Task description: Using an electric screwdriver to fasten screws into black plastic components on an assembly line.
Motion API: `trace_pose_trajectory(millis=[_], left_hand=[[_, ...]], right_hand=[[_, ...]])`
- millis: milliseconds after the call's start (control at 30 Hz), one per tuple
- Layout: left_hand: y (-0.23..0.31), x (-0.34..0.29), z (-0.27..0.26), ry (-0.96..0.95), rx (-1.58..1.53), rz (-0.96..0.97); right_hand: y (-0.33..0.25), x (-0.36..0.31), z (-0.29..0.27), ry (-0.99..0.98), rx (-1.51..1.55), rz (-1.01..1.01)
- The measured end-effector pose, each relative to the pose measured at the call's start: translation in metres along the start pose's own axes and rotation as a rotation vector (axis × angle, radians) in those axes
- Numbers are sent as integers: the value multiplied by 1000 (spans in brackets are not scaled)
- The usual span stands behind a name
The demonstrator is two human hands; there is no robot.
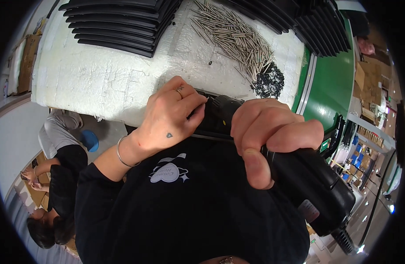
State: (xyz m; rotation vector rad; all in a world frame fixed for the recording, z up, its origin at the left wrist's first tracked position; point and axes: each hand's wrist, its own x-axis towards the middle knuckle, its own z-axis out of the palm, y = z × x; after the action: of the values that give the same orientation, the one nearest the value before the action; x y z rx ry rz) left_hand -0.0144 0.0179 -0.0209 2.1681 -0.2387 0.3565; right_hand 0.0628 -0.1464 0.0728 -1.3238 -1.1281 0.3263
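Right now the right hand (268, 132) is wrapped tightly around the body of a black power tool (312, 185), fingers curled over the top and the thumb pressed along its near side. The tool runs from the lower right, where its bulky rear end sits close to the camera, up toward the middle of the view. The left hand (171, 116) closes over the tool's front end, fingers bent and pressed against it, a ring on one finger and a thin bracelet (121, 154) at the wrist. Both hands are held close to the person's chest, just before the near edge of a white padded worktable (92, 79).

On the table, well beyond the hands, lies a loose heap of thin metal pins (237, 37), with a small pile of black parts (269, 81) just beside it. Stacks of black curved panels (118, 24) fill the far left and far right. A green surface (336, 83) borders the table on the right. Another person (57, 176) sits low at the left.

The left hand hides the tool's tip, so what it meets cannot be made out.
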Motion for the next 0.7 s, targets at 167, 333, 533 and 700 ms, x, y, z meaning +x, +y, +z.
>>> trace_pose_trajectory(millis=[167,333,533,700], left_hand=[[0,-1,0,-11,-16,15],[1,-1,3,-32,15,58],[7,-1,2,-67,74,85],[26,8,-4,-258,182,101]], right_hand=[[8,0,11,84,50,-22],[13,-1,15,197,-32,-42],[-5,-19,-26,522,179,-158],[-2,-48,-43,647,114,-163]])
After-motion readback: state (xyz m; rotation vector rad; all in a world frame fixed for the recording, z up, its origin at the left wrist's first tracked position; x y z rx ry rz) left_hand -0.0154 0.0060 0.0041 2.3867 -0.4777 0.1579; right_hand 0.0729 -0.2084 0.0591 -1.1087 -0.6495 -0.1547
